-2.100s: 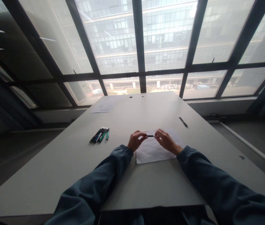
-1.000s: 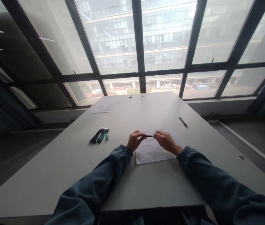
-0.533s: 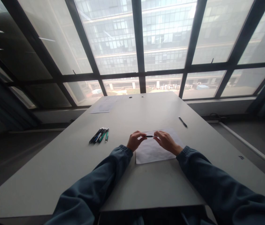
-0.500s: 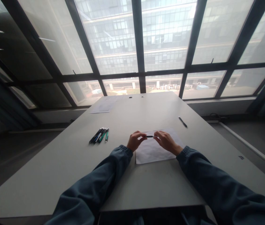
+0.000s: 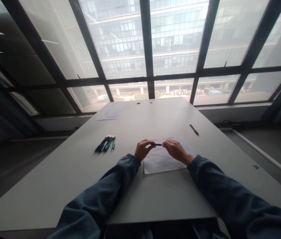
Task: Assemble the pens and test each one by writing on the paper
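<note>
Between my two hands a dark pen [image 5: 158, 144] is held level, its black middle showing and both ends hidden by fingers. My left hand [image 5: 144, 148] pinches the left end between thumb and fingers. On the other end, the fingers of my right hand [image 5: 174, 149] are closed. Beneath the hands a sheet of white paper [image 5: 164, 162] lies on the white table [image 5: 135, 196]. Off to the left is a group of several pens [image 5: 105, 143], black, blue and green, lying side by side.
A single dark pen [image 5: 194, 129] lies at the right of the table. Printed papers [image 5: 107, 113] rest at the far left. Two small dark items sit by the far edge, and a small dark mark [image 5: 255, 167] is near the right edge. Large windows [image 5: 175, 43] stand beyond.
My right hand has shifted very slightly left along the pen, its fingers now covering the lighter part that showed beside them. My left hand stays in place.
</note>
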{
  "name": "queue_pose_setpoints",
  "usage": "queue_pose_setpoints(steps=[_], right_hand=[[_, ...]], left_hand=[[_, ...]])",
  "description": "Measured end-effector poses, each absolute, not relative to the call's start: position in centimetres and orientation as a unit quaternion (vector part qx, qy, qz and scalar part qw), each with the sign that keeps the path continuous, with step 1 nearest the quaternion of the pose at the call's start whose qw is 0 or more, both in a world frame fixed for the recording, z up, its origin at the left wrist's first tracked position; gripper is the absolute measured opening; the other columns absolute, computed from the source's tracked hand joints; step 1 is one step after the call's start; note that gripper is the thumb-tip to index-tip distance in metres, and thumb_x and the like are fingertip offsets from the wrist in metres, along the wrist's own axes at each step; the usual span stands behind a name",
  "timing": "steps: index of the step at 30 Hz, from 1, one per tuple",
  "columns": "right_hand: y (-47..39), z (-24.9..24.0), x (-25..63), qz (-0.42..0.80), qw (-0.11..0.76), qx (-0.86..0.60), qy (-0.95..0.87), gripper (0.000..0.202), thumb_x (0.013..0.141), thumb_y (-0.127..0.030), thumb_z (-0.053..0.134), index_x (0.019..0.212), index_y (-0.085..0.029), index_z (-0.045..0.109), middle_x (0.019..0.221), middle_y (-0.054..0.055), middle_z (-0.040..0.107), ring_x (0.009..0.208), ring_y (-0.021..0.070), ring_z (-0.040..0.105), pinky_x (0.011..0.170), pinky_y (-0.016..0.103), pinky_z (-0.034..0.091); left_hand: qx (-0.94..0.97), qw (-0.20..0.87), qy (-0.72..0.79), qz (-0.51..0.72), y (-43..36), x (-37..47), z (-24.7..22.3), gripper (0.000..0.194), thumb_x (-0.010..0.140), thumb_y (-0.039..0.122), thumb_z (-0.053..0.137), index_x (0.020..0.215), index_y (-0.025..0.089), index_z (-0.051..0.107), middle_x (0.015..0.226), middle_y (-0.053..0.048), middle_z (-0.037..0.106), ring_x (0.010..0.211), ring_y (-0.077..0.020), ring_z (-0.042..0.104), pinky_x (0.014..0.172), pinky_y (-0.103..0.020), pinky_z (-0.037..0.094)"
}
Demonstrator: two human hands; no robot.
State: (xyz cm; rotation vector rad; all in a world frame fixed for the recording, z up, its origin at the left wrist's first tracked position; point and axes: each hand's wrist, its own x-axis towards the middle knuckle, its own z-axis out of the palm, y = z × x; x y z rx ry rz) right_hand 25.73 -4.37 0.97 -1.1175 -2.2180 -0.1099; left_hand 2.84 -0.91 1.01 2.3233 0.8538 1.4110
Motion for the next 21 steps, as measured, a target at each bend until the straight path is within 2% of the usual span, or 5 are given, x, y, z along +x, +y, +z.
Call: queue_pose_setpoints(steps=[8,11,15,17,21], right_hand=[[-4.39,1.02,25.62,-0.037,0.327,-0.427,-0.842,0.023,0.102,-0.027,0.045,0.089,-0.019,0.062,0.083,0.006,0.068,0.077,0.0167,0.061,0.071,0.027,0.041],[-4.44,1.12,25.56,-0.038,0.329,-0.427,-0.841,0.023,0.102,-0.028,0.045,0.089,-0.019,0.063,0.082,0.005,0.068,0.077,0.0169,0.061,0.072,0.027,0.041],[-4.44,1.07,25.52,-0.04,0.334,-0.425,-0.84,0.024,0.102,-0.028,0.046,0.088,-0.02,0.063,0.082,0.005,0.067,0.076,0.0168,0.061,0.072,0.027,0.041],[-4.44,1.03,25.52,-0.04,0.334,-0.423,-0.841,0.023,0.102,-0.029,0.046,0.088,-0.02,0.063,0.081,0.005,0.067,0.076,0.0168,0.061,0.072,0.027,0.041],[-4.47,1.03,25.58,-0.041,0.332,-0.42,-0.844,0.023,0.101,-0.029,0.047,0.089,-0.02,0.064,0.082,0.005,0.068,0.077,0.0171,0.061,0.072,0.028,0.041]], left_hand=[[0.821,0.153,0.287,0.469,-0.65,2.79,0.91,0.028,0.081,0.038,0.075,0.102,0.02,0.071,0.091,-0.007,0.073,0.077,-0.0161,0.064,0.067,-0.029,0.054],[0.814,0.157,0.307,0.468,-0.42,2.8,0.76,0.03,0.091,0.042,0.063,0.108,0.018,0.067,0.092,-0.007,0.071,0.077,-0.015,0.063,0.068,-0.027,0.051],[0.821,0.132,0.354,0.429,-0.29,2.58,0.55,0.045,0.102,0.041,0.038,0.076,0.016,0.065,0.07,-0.002,0.063,0.064,-0.0128,0.056,0.063,-0.025,0.046],[0.83,0.127,0.359,0.408,-0.28,2.47,0.47,0.049,0.102,0.042,0.037,0.067,0.017,0.062,0.063,-0.001,0.059,0.061,-0.0126,0.054,0.062,-0.025,0.044],[0.829,0.136,0.356,0.41,-0.26,2.45,0.43,0.045,0.099,0.042,0.045,0.066,0.017,0.061,0.063,-0.001,0.06,0.061,-0.0125,0.055,0.061,-0.024,0.045]])
